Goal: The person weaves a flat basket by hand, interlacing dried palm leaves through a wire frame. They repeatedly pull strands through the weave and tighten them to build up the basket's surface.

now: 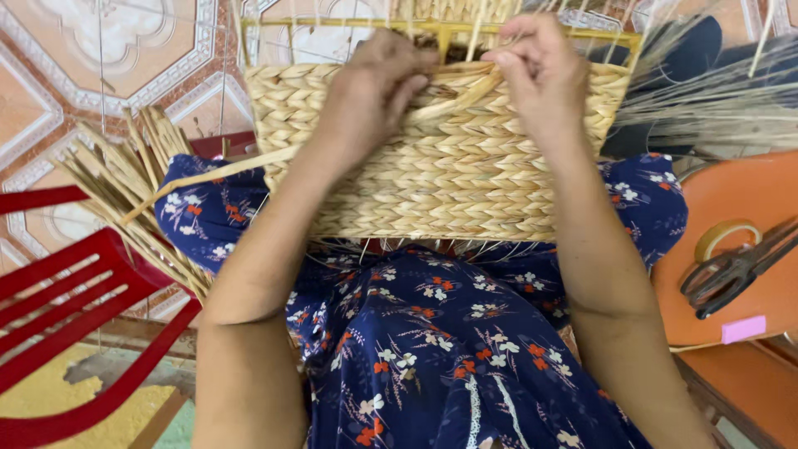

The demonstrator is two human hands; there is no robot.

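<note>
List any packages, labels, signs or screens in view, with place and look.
Pink tag: small blank-looking rectangle on the orange stool, at right, below the black scissors.
Tape roll: tan ring on the same stool, beside the scissors.
No packages, signs or screens show.

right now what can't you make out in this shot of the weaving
- Fingertips of the left hand and right hand: head view, curled into the woven basket, so the grip on the straw strand is hidden.
- Basket top and its yellow frame: cut off by the upper edge.
- Scissors on the orange stool: tips run off the right edge.
- Basket's lower rim: hidden against the floral dress.
</note>
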